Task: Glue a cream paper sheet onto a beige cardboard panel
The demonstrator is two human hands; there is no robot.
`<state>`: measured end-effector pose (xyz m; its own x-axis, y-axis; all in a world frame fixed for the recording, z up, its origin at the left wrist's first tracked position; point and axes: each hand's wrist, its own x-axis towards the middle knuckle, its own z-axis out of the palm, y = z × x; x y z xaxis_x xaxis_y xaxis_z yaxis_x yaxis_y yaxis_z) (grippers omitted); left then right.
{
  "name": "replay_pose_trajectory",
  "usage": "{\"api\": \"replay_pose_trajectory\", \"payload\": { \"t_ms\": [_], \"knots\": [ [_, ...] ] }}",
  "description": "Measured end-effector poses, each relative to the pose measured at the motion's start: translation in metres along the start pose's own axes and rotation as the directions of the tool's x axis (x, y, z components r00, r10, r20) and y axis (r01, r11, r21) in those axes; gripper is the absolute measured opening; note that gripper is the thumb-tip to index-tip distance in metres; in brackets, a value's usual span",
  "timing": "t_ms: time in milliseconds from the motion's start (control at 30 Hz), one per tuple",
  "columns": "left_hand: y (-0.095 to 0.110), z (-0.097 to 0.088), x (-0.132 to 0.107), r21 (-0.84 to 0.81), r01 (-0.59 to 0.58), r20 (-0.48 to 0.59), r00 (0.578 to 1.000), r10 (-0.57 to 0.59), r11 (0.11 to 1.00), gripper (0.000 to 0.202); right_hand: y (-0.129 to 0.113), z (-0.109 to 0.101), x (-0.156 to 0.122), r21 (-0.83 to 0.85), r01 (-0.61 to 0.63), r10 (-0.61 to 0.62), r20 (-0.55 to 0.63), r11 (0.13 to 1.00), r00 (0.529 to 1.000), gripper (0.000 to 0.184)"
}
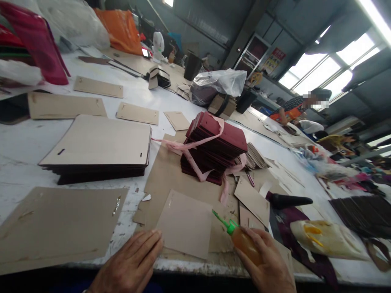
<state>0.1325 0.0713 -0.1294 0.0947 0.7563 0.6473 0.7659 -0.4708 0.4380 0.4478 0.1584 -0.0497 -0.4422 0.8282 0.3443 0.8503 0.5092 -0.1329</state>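
Head view of the worktable [18,150]; I give all places relative to the card [185,224], the one small brown piece lying at the near edge. My two hands are in view. The left hand [131,260] lies flat, fingers spread, its fingertips [154,238] touching the card's near left corner. The right hand [265,264], just right of the card, is wrapped around one glue bottle [244,242], amber with a green nozzle [222,221] that points up and left over the card's right edge. Under the card lies one larger brown sheet [171,171]. Behind the card stands one bundle [214,148] of maroon pieces tied with a pink ribbon [195,144]. Behind and to the left is one stack [97,148] of boards, brown on top with dark edges. Left of the card lies one big flat board [58,224]. Beyond the stack I count four loose brown pieces. Right of the card lies one black cone [290,200]. Far right and behind, one person [293,112] is at the table.
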Motion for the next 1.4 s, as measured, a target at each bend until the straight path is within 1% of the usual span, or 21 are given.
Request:
{"api": "replay_pose_trajectory", "payload": {
  "t_ms": [100,200,400,500,600,667,767,833,933,1000,1100,1167,1200,1233,1267,1300,1333,1367,1400],
  "knots": [
    [0.000,-0.002,0.002,0.017,-0.019,0.007,1.000,0.018,1.000,0.029,-0.001,0.008,0.006,-0.050,0.038,-0.038,0.006,0.998,0.999,0.031],
    [-0.001,-0.007,0.006,0.078,-0.079,0.060,0.995,0.074,0.994,0.030,-0.002,0.009,0.012,-0.071,0.074,-0.071,0.035,0.995,0.997,0.032],
    [-0.001,-0.012,0.010,0.114,-0.121,0.073,0.991,0.114,0.986,0.029,-0.006,-0.006,0.010,-0.069,0.097,-0.084,0.168,0.993,0.982,0.037],
    [-0.001,-0.011,0.011,0.118,-0.128,0.078,0.990,0.120,0.985,0.029,-0.005,-0.012,0.008,-0.088,0.127,-0.110,0.180,0.988,0.977,0.037],
    [-0.001,-0.011,0.011,0.114,-0.118,0.054,0.992,0.112,0.986,0.030,-0.003,-0.013,0.009,-0.118,0.202,-0.181,0.166,0.972,0.969,0.037],
    [-0.001,-0.012,0.010,0.116,-0.121,0.050,0.992,0.116,0.986,0.030,-0.001,-0.013,0.010,-0.133,0.230,-0.207,0.171,0.964,0.963,0.038],
    [-0.001,-0.012,0.009,0.126,-0.133,0.062,0.990,0.126,0.983,0.029,0.002,-0.015,0.009,-0.133,0.245,-0.216,0.199,0.960,0.956,0.041],
    [0.000,-0.011,0.008,0.124,-0.119,0.054,0.992,0.113,0.985,0.030,0.003,-0.018,0.007,-0.124,0.248,-0.216,0.221,0.961,0.951,0.043],
    [0.002,-0.009,0.006,0.104,-0.080,0.033,0.996,0.077,0.991,0.030,0.003,-0.018,0.005,-0.104,0.220,-0.191,0.231,0.970,0.954,0.043],
    [0.003,-0.008,0.005,0.091,-0.063,0.026,0.998,0.061,0.994,0.030,0.001,-0.014,0.005,-0.092,0.169,-0.146,0.218,0.981,0.965,0.040],
    [0.002,-0.008,0.005,0.096,-0.070,0.034,0.997,0.067,0.993,0.030,-0.008,-0.003,0.011,-0.051,0.022,-0.015,0.131,0.998,0.991,0.034],
    [0.001,-0.010,0.007,0.113,-0.085,0.040,0.996,0.081,0.990,0.031,-0.016,0.003,0.017,0.061,-0.120,0.119,0.021,0.991,0.993,0.031],
    [0.000,-0.011,0.008,0.120,-0.093,0.043,0.995,0.088,0.988,0.030,-0.021,0.004,0.019,0.144,-0.221,0.225,-0.012,0.965,0.974,0.033],
    [0.000,-0.013,0.009,0.124,-0.098,0.052,0.994,0.092,0.987,0.030,-0.026,0.004,0.020,0.250,-0.347,0.364,-0.023,0.904,0.931,0.038],
    [0.000,-0.015,0.009,0.123,-0.107,0.068,0.993,0.100,0.987,0.030,-0.031,0.003,0.021,0.377,-0.474,0.510,0.005,0.795,0.860,0.046],
    [0.000,-0.017,0.010,0.120,-0.112,0.085,0.991,0.102,0.986,0.031,-0.036,0.001,0.019,0.494,-0.576,0.636,0.060,0.651,0.770,0.054],
    [0.000,-0.019,0.010,0.116,-0.108,0.100,0.990,0.097,0.987,0.032,-0.040,-0.001,0.016,0.568,-0.640,0.718,0.121,0.517,0.686,0.059],
    [0.001,-0.021,0.010,0.111,-0.104,0.118,0.989,0.090,0.988,0.033,-0.044,-0.004,0.012,0.590,-0.677,0.755,0.165,0.440,0.635,0.061],
    [0.001,-0.023,0.009,0.107,-0.103,0.134,0.987,0.088,0.989,0.034,-0.047,-0.006,0.006,0.575,-0.683,0.750,0.172,0.451,0.639,0.060]
  ]
}}
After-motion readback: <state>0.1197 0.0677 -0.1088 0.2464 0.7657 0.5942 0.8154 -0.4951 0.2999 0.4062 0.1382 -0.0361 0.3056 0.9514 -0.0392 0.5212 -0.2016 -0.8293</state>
